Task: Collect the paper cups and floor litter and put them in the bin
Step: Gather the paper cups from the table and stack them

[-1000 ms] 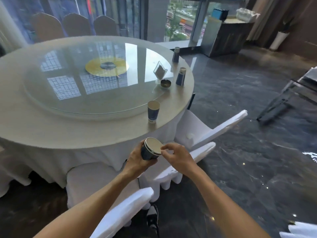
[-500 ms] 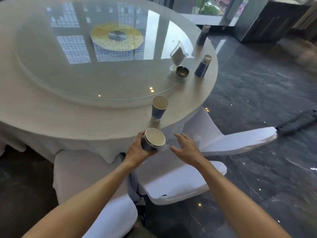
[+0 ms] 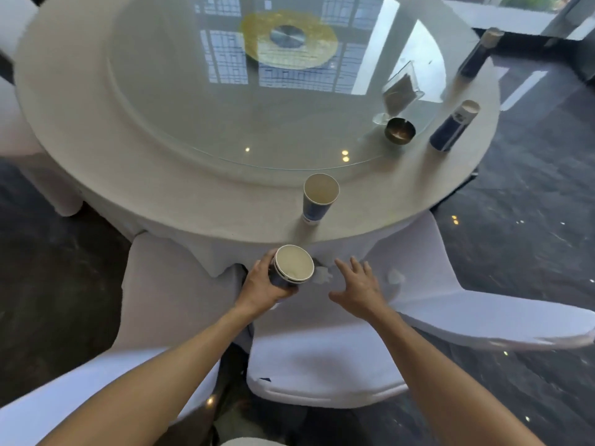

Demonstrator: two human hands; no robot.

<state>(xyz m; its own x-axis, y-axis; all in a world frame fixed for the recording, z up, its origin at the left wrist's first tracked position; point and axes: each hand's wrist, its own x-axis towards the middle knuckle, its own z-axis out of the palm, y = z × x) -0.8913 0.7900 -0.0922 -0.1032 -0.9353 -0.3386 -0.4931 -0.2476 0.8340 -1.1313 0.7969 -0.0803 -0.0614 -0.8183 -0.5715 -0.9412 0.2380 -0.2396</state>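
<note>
A stack of blue paper cups [image 3: 292, 268] sits in the left hand [image 3: 262, 286], whose fingers and thumb curl round the dark blue wall just under the white rims; the stack's mouth faces up toward the camera, showing a pale inside, and it is held in the air just off the near edge of the table [image 3: 135, 162], over the gap between two white-covered chairs. The right hand [image 3: 359, 288] is beside it, apart from the stack, palm down with fingers spread and straight, holding nothing, above the seat of the right-hand chair [image 3: 325, 365]. Just beyond the stack, a single blue paper cup [image 3: 318, 198] stands upright on the table near its front edge, open and seemingly empty, outside the rim of the glass turntable [image 3: 225, 101]. Farther right along the table's edge stands a taller blue cup or stack of cups [image 3: 453, 125] with a white top, and another dark one [image 3: 479, 53] stands near the far right rim. Between these and the turntable's centre, a small dark round dish [image 3: 400, 131] rests on the glass edge, with a clear tilted card stand [image 3: 401, 91] just behind it. The turntable reflects window panes and has a yellow disc [image 3: 289, 40] at its middle. The table is round, draped in a pale cloth that hangs down in front. A second white-covered chair [image 3: 161, 300] stands at the left, below the left forearm, and the floor [image 3: 531, 220] around is dark polished stone.
</note>
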